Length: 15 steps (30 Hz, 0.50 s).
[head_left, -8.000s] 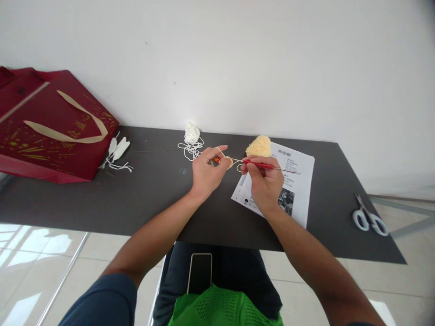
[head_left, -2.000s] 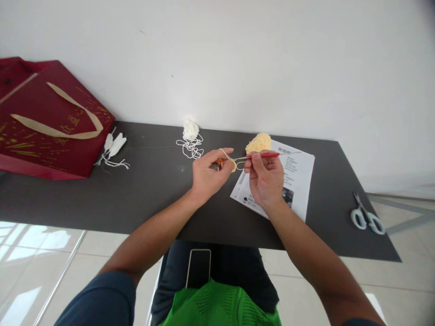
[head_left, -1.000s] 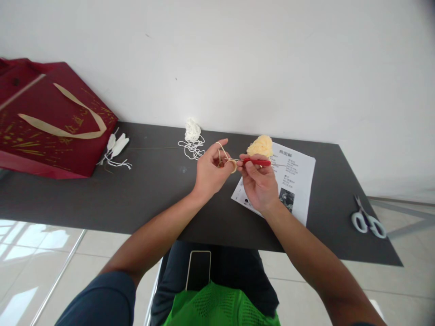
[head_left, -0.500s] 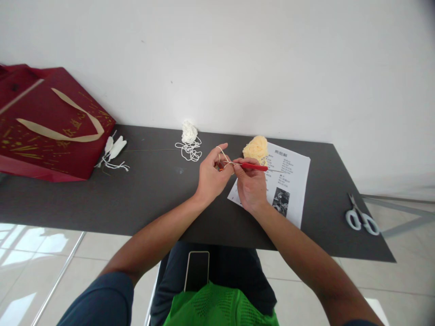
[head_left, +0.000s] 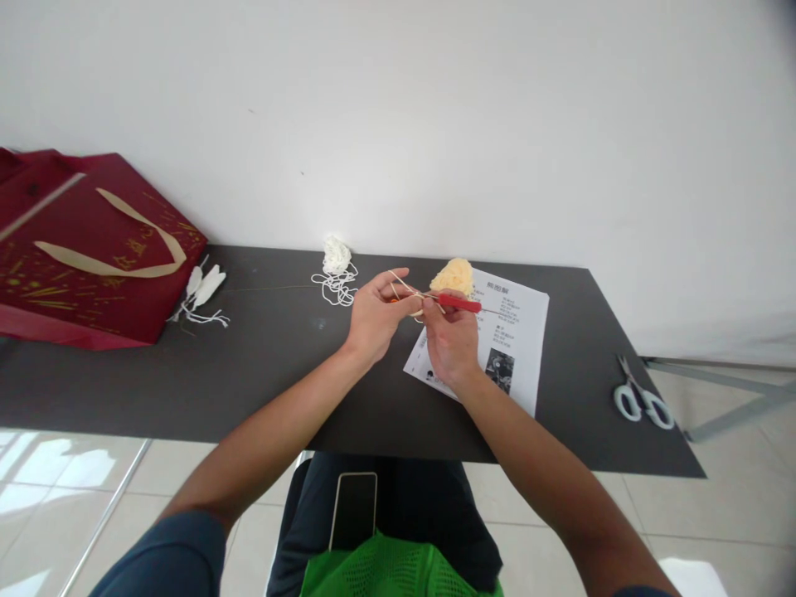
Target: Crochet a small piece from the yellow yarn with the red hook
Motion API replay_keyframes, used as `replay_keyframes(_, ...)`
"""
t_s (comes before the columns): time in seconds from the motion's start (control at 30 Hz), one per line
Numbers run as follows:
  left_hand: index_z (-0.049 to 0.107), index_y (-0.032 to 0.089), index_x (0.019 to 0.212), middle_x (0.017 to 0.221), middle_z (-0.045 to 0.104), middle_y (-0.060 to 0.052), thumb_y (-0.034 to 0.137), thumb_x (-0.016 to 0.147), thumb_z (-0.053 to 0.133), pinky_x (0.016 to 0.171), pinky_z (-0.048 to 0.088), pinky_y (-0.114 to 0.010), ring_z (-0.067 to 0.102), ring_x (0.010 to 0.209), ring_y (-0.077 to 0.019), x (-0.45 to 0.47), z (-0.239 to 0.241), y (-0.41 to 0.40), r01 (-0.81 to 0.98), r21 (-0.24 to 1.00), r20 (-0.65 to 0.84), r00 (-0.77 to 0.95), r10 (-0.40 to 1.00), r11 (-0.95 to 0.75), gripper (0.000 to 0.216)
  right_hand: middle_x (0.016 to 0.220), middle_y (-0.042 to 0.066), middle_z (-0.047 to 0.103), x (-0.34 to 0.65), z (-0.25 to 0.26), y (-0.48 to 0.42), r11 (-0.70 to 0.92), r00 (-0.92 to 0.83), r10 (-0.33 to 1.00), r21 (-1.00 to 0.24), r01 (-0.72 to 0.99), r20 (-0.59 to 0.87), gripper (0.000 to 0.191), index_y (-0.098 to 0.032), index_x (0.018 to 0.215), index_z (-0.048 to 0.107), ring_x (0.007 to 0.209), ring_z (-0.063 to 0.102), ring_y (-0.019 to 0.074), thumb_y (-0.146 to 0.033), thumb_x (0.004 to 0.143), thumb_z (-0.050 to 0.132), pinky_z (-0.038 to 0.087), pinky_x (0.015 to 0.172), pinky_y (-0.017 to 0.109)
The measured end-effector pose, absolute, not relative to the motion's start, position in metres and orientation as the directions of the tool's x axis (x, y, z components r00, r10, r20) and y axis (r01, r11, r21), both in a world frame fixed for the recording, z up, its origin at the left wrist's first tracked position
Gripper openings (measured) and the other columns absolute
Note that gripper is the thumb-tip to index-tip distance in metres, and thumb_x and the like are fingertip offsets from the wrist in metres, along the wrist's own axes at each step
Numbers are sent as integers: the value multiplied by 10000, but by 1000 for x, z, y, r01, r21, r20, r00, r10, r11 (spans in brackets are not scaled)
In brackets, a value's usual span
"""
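My right hand [head_left: 453, 340] grips a crochet hook [head_left: 458, 303] by its red handle, with the thin metal end pointing left. My left hand [head_left: 376, 319] is closed on yarn [head_left: 401, 280]; a pale strand runs over its raised index finger to the hook's tip. The fingertips of both hands meet around the work, which they mostly hide. A small orange bit shows between the left fingers. Just behind my right hand lies a ball of pale yellow yarn [head_left: 453, 276], beside a printed sheet [head_left: 526, 332] that is partly under this hand.
White yarn [head_left: 337, 255] lies loosely coiled near the wall. Further left are white crocheted pieces [head_left: 207, 286] with loose tails and a red gift bag [head_left: 105, 249]. Scissors [head_left: 643, 398] rest at the table's right end. A phone [head_left: 353, 510] lies on my lap.
The view has shifted slightly, so most table things appear further left. My hands stay together at the hook, and the right fingers have moved a little around its handle.
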<state>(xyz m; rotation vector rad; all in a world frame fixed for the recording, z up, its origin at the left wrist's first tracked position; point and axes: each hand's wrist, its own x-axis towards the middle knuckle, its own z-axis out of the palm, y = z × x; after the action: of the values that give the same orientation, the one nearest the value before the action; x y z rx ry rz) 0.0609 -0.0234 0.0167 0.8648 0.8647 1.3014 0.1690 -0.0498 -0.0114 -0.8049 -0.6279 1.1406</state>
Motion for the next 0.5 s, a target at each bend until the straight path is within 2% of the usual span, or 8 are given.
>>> replay_keyframes(0.27,694,156,1123,786,761,9,164,557,952,737,574,-284,705,709,-122,62,3,-17,-519,849,-45,118,992,100,622,859,-53,682,173,-8,-47,182,288,957,-825,-535,25,291,-259,876,647,805,626,114,-256,711,887,540,762,264)
replay_keyframes(0.5,673,168,1193,840,774,-13,216,660,893,715,587,-301,703,701,-134,55,-4,-19,-386,923,42,94,995,-3,579,896,-43,680,173,-4,-52,143,192,981,-817,-559,40,296,-260,914,664,797,638,117,-300,737,898,548,752,288)
